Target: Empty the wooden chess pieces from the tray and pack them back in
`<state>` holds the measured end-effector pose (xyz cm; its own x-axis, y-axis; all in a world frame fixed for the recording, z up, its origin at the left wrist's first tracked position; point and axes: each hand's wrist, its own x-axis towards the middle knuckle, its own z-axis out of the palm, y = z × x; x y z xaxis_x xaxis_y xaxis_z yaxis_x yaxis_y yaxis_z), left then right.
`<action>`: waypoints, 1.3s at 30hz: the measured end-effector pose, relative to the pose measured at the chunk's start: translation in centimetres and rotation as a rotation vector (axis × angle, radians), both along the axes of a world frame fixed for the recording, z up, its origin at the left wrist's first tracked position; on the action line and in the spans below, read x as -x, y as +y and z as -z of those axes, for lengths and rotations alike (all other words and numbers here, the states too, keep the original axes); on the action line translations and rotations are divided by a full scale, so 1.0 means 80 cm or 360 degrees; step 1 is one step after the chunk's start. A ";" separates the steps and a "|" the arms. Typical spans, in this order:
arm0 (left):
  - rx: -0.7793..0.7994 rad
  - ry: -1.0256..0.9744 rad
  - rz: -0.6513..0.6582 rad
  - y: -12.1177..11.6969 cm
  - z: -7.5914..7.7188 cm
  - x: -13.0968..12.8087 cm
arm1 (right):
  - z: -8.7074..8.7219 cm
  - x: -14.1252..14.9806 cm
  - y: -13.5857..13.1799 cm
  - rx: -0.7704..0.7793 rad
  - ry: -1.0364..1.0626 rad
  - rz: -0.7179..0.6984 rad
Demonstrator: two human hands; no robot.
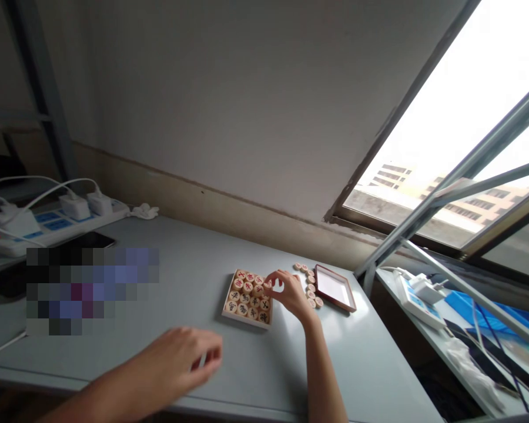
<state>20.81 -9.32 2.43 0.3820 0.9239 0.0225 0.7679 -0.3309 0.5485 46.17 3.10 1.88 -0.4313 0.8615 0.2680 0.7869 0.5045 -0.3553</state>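
Observation:
A shallow wooden box [247,321] lies on the table, filled with rows of round Chinese chess pieces, some with red characters and some with black. My right hand [290,292] is at the box's right edge, thumb and fingers closed on a red-marked chess piece [267,284] in the upper right of the rows. My left hand [180,355] hovers over the table's front, left of the box; its fingers are loosely curled, with a gap to the thumb and nothing in them. Several loose chess pieces [311,288] lie right of my right hand.
A red-brown rimmed lid [335,288] with a pale inside lies beside the loose pieces. At the left are a power strip [57,226] with white plugs and a dark phone [90,241]. A metal frame [405,223] rises past the table's right edge, near a window.

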 end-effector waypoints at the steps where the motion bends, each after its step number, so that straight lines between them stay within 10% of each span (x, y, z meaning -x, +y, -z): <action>1: -0.0052 -0.0009 -0.0019 0.019 -0.008 -0.003 | 0.000 -0.003 0.001 0.0003 -0.0016 0.0039; 5: -0.0313 0.0095 -0.0502 0.112 -0.015 -0.010 | 0.002 -0.008 0.004 0.0069 -0.0112 0.0090; 11: -0.0167 0.0154 -0.0294 0.182 0.015 -0.018 | 0.004 0.003 0.002 0.0096 -0.0085 -0.0016; 25: -0.0220 0.0082 -0.0086 0.176 0.046 -0.020 | -0.004 0.006 -0.002 0.0179 -0.0087 -0.0006; 39: -0.0123 0.0062 -0.0054 0.178 0.048 -0.024 | -0.004 -0.091 -0.006 0.0491 -0.0490 0.0799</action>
<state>22.74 4.88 -1.41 0.3524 0.9324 0.0802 0.7997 -0.3445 0.4917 53.42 2.59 2.18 0.0247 0.9952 -0.0948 0.9886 -0.0384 -0.1459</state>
